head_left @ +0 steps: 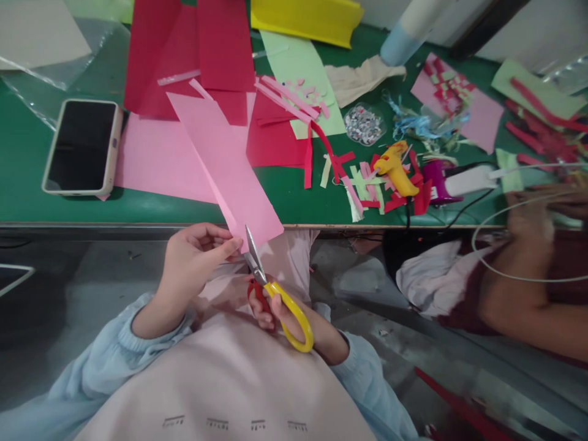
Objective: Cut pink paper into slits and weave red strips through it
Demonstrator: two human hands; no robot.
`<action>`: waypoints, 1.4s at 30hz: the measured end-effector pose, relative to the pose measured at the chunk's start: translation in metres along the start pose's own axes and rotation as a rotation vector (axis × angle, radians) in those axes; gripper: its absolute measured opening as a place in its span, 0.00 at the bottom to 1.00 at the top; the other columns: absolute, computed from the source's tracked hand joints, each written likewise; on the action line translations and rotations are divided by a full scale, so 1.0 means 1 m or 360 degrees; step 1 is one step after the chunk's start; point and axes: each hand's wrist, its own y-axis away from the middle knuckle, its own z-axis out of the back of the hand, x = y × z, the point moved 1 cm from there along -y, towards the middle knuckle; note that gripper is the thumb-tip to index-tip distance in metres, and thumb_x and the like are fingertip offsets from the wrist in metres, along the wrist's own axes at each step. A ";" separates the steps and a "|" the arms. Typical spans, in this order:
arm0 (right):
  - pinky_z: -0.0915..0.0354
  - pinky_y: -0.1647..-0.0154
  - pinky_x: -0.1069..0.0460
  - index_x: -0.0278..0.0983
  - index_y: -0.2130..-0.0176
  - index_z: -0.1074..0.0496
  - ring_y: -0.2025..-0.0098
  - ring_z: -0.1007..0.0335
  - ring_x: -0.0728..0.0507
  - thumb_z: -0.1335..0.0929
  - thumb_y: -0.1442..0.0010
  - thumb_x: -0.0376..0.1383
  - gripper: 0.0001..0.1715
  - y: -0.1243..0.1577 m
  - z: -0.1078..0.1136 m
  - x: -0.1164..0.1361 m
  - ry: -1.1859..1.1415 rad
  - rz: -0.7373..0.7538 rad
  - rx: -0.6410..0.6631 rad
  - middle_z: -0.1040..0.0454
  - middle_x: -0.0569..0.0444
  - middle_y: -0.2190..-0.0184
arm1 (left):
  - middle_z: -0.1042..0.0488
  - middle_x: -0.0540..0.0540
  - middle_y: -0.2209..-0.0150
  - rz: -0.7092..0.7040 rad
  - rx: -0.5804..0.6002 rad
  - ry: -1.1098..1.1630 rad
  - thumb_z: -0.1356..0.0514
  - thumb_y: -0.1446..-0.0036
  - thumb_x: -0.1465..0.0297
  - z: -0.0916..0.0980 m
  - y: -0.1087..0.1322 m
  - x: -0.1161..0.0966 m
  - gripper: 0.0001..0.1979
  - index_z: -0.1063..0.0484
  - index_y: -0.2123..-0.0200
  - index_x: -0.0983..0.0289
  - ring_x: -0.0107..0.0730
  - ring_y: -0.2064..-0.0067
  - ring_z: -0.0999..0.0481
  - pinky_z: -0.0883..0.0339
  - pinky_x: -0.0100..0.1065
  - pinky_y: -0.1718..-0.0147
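My left hand (pixel 197 263) pinches the near corner of a long pink paper strip (pixel 234 165) between thumb and fingers. The strip slants away over the table edge, its far end resting on other paper. In my right hand (pixel 275 312) is a pair of scissors (pixel 289 312) with one yellow and one red handle. Their parted blades point up at the strip's near edge, close to my left fingertips. A larger pink sheet (pixel 156 159) and several red sheets (pixel 225 49) lie under and behind the strip.
A phone (pixel 82 147) rests on the green table (pixel 22 153) at left. To the right are a yellow glue gun (pixel 397 168), a bag of googly eyes (pixel 364 124), paper scraps (pixel 367 184) and a purple device (pixel 438 182) with a cable. Another person's arm (pixel 523 282) reaches in at far right.
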 end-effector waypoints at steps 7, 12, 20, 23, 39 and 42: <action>0.54 0.75 0.54 0.43 0.44 0.37 0.73 0.53 0.53 0.36 0.38 0.62 0.34 0.005 -0.006 0.010 -0.0009 0.0009 -0.0012 0.44 0.58 0.66 | 0.21 0.50 0.79 0.0005 -0.0016 -0.0085 0.26 0.59 0.68 -0.004 0.003 -0.004 0.09 0.23 0.76 0.62 0.28 0.79 0.24 0.26 0.26 0.77; 0.54 0.75 0.54 0.43 0.45 0.37 0.73 0.53 0.53 0.36 0.37 0.60 0.32 0.002 -0.004 0.006 0.0014 0.0053 0.0002 0.44 0.58 0.66 | 0.21 0.50 0.79 0.0024 0.0002 -0.0097 0.27 0.59 0.69 -0.007 0.004 -0.006 0.08 0.23 0.76 0.62 0.27 0.79 0.24 0.27 0.25 0.77; 0.53 0.75 0.55 0.42 0.47 0.38 0.74 0.52 0.54 0.35 0.36 0.60 0.31 0.001 -0.004 0.007 -0.0121 0.0005 0.0028 0.44 0.58 0.65 | 0.23 0.49 0.80 0.0080 0.0049 -0.0024 0.27 0.58 0.68 -0.007 0.003 -0.005 0.09 0.25 0.76 0.62 0.28 0.79 0.24 0.26 0.27 0.76; 0.52 0.75 0.55 0.42 0.47 0.39 0.73 0.52 0.54 0.35 0.37 0.60 0.31 0.002 -0.004 0.009 -0.0125 -0.0020 0.0029 0.44 0.58 0.66 | 0.24 0.49 0.80 0.0118 0.0087 0.0067 0.26 0.59 0.68 -0.008 0.002 -0.006 0.11 0.25 0.77 0.63 0.27 0.79 0.24 0.26 0.26 0.76; 0.52 0.71 0.53 0.40 0.53 0.39 0.73 0.53 0.53 0.35 0.39 0.62 0.31 0.006 -0.012 0.030 -0.0075 -0.0083 -0.0002 0.45 0.58 0.67 | 0.26 0.50 0.82 0.0301 0.0243 0.0347 0.24 0.66 0.70 -0.013 -0.001 -0.011 0.13 0.25 0.79 0.66 0.24 0.81 0.28 0.31 0.25 0.80; 0.53 0.74 0.54 0.41 0.51 0.40 0.74 0.54 0.54 0.34 0.41 0.63 0.34 0.004 -0.008 0.024 -0.0113 -0.0098 0.0040 0.45 0.58 0.67 | 0.25 0.50 0.82 0.0320 0.0249 0.0346 0.24 0.66 0.70 -0.012 -0.001 -0.010 0.13 0.25 0.79 0.66 0.24 0.81 0.28 0.32 0.25 0.80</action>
